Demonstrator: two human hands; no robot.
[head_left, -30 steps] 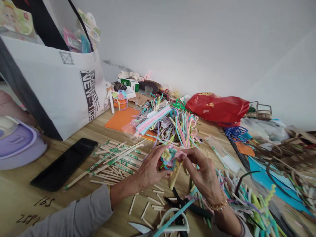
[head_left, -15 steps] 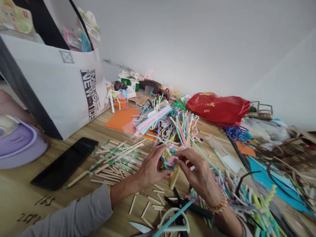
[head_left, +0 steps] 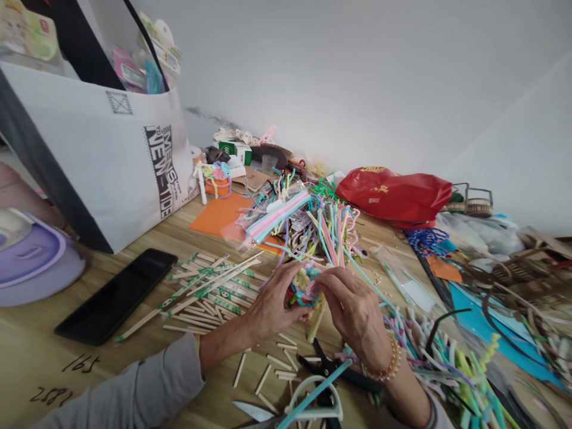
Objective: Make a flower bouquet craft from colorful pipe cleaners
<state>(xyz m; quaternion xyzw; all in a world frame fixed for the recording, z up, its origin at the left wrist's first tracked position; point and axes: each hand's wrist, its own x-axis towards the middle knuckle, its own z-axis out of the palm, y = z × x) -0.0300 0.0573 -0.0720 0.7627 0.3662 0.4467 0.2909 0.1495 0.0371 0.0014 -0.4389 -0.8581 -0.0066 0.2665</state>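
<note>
Head view: the left hand (head_left: 274, 304) grasps a small fuzzy flower piece (head_left: 304, 286), coloured yellow, blue and pink, above the wooden surface (head_left: 147, 381). The right hand (head_left: 355, 313) is at the piece's right side, fingers bent against its pink part; whether they pinch it cannot be determined. A yellow fuzzy strip (head_left: 316, 322) hangs beneath the piece. Cut sticks (head_left: 263, 379), black-handled pliers (head_left: 328, 364) and scissors (head_left: 313, 408) lie nearer the wearer. A black phone (head_left: 117, 297) lies left of the green-marked sticks (head_left: 218, 285). Fuzzy stems (head_left: 328, 232) are heaped beyond the hands.
</note>
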